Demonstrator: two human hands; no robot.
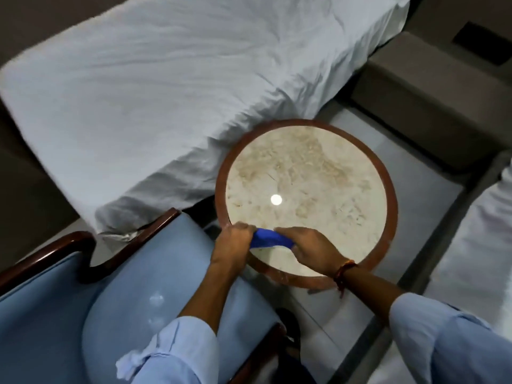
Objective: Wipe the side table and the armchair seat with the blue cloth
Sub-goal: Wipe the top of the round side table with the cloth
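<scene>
the blue cloth [270, 239] is bunched and stretched between both hands, low over the round worktop [388, 189] near its six o'clock rim. the left hand [231, 245] is clenched round one end of it, at about seven o'clock on the top; the right hand [307, 252] is closed over the other end, nearer six o'clock, knuckles up. a thread band is worn at the right wrist.

it looks as though the cloth is being gathered or folded for a pass, so the wiping of the top seems barely under way. for a good pass, the cloth would best be folded into a flat pad, pressed down with one palm and drawn in overlapping arcs from the twelve o'clock side back toward six, with the groove where the stone meets the rim followed last.

the top is a pale, mottled stone disc, polished enough that a ceiling light is mirrored as a bright spot near its centre. it is ringed by a reddish-brown wooden rim. the armchair seat [155, 286], at eight o'clock of the worktop, is upholstered in smooth, faintly glossy light blue, framed by dark curved wood. a bed [166, 92] in creased white sheeting lies at ten to twelve o'clock.
</scene>
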